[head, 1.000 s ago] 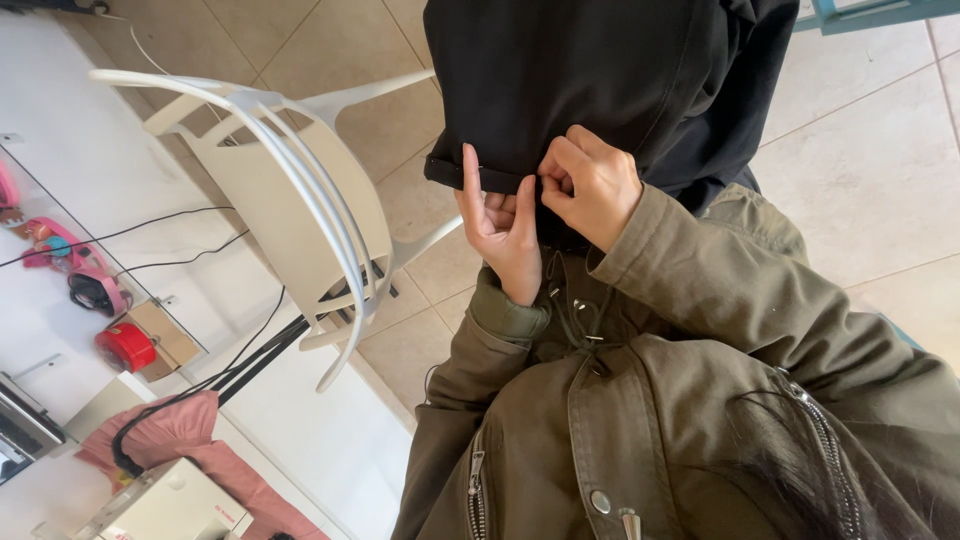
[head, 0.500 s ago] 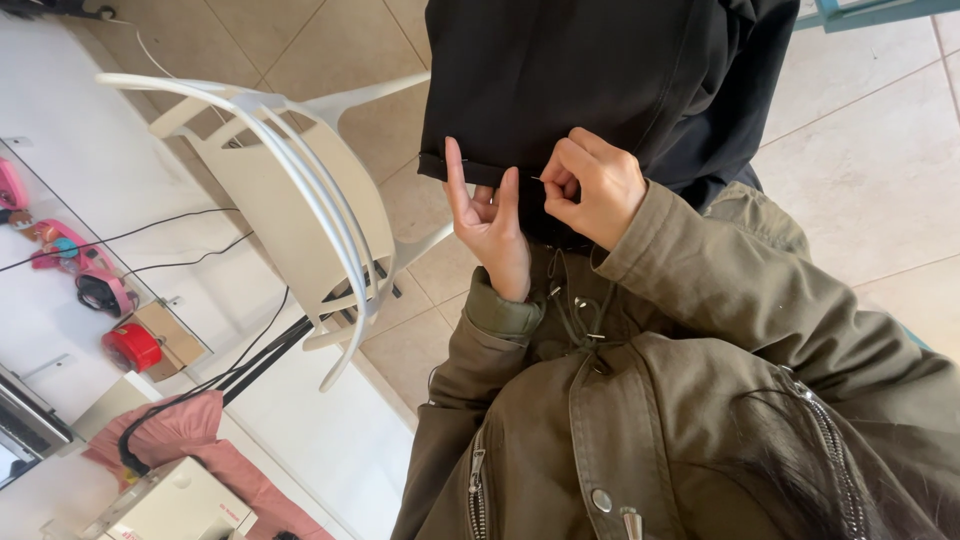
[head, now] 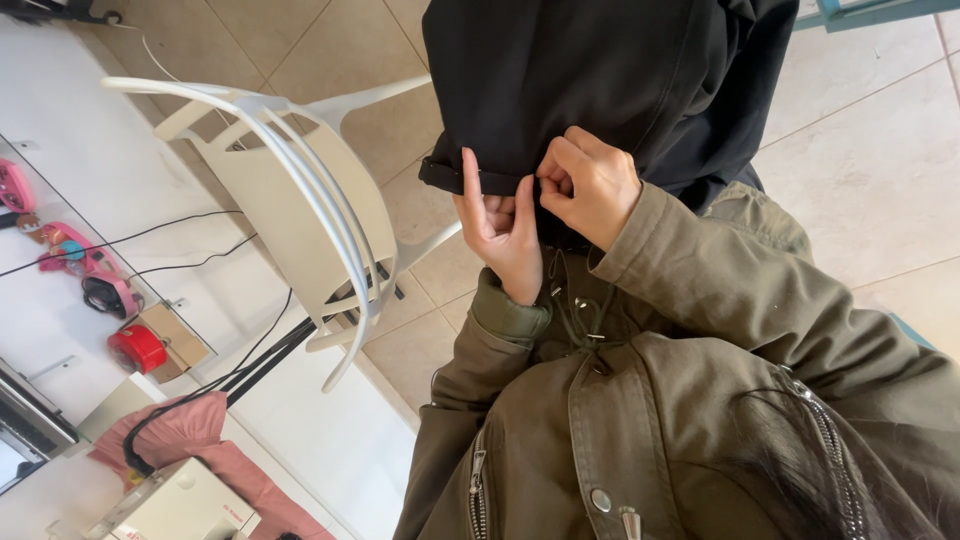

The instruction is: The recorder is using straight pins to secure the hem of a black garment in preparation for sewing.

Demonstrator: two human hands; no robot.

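Garment: I see the black fabric hanging before me, soft, matte, its folded hem level with my hands.
Chair: white plastic chair, curved slats, on the tiled floor.
Change: the left hand has closed up to the hem since a second ago, thumb raised.
Grip: right hand pinches the hem; left supports it.

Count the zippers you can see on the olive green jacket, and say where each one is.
2. One zipper runs down the jacket's lower left front; another zipper runs diagonally at lower right, beside dark hair. Folds of the olive jacket may hide more.
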